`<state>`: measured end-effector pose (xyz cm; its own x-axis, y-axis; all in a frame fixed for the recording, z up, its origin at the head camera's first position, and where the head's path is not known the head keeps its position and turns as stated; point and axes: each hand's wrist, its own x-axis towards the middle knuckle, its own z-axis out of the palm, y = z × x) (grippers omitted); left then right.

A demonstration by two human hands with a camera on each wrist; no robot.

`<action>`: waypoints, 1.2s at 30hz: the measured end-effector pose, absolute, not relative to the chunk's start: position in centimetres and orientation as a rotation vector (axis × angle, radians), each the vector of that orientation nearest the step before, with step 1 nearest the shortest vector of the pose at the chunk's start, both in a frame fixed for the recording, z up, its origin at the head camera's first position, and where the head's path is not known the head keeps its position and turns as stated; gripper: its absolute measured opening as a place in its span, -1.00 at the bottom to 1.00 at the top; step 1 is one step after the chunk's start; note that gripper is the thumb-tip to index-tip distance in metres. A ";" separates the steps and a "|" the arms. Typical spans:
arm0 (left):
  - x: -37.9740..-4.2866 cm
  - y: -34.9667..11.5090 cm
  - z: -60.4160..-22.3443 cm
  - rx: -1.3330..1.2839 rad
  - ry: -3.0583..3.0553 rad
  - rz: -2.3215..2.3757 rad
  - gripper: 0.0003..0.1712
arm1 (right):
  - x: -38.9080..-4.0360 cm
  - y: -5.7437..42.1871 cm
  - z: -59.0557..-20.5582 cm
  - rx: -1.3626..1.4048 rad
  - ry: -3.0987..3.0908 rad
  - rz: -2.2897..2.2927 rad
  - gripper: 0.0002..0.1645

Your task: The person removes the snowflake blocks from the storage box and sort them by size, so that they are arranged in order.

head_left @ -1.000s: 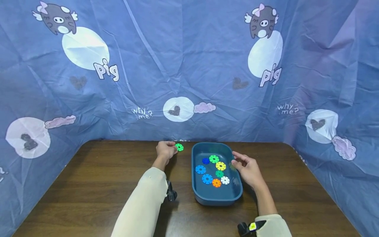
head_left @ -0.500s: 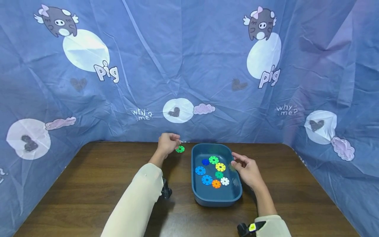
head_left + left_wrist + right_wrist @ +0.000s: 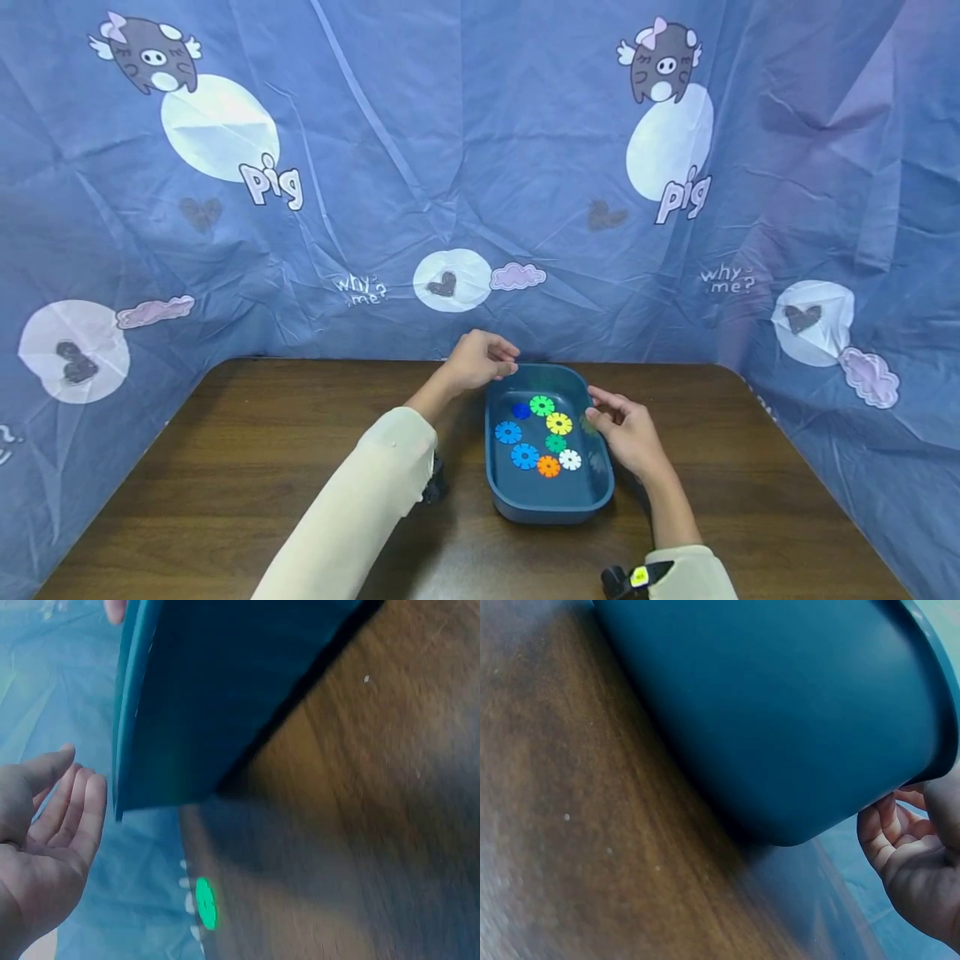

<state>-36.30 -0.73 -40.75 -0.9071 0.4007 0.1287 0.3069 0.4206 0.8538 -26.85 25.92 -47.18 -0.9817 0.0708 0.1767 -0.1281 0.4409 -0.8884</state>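
A dark teal plastic bin stands on the wooden table, with several notched snowflake building discs lying flat inside, among them a yellow disc and an orange disc. At the bin's far left corner is my left hand, its fingers loosely bent with nothing between them; the left wrist view shows a small gap to the rim. My right hand grips the bin's right rim between thumb and fingers. A bright green disc lies on the table left of the bin, hidden behind the left hand in the head view.
The brown wooden table reaches back to a blue printed cloth that hangs behind it and along both sides. Black wrist cameras sit at both cuffs.
My left hand has let go of the green disc, risen a little, and moved right to the bin's far left corner. The right hand and the bin stay in place.
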 end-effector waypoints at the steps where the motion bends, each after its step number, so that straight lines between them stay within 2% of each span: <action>1: -36.2 -0.4 -40.8 0.660 2.563 1.493 -0.80 | -26.8 25.9 -47.2 0.046 -2.502 1.571 -0.53; 13: -35.5 3.0 -41.5 0.786 2.614 1.255 -0.76 | -26.8 25.9 -47.3 0.053 -2.498 1.559 -0.53; 36: -34.8 6.4 -44.5 0.750 2.574 0.903 -0.72 | -26.9 25.9 -47.1 0.065 -2.511 1.573 -0.53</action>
<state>-34.83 6.36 -44.48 -0.8146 0.5686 -0.1145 0.3725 0.6642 0.6482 -26.87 25.93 -47.11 -0.9834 0.0568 0.1726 -0.1305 0.4400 -0.8884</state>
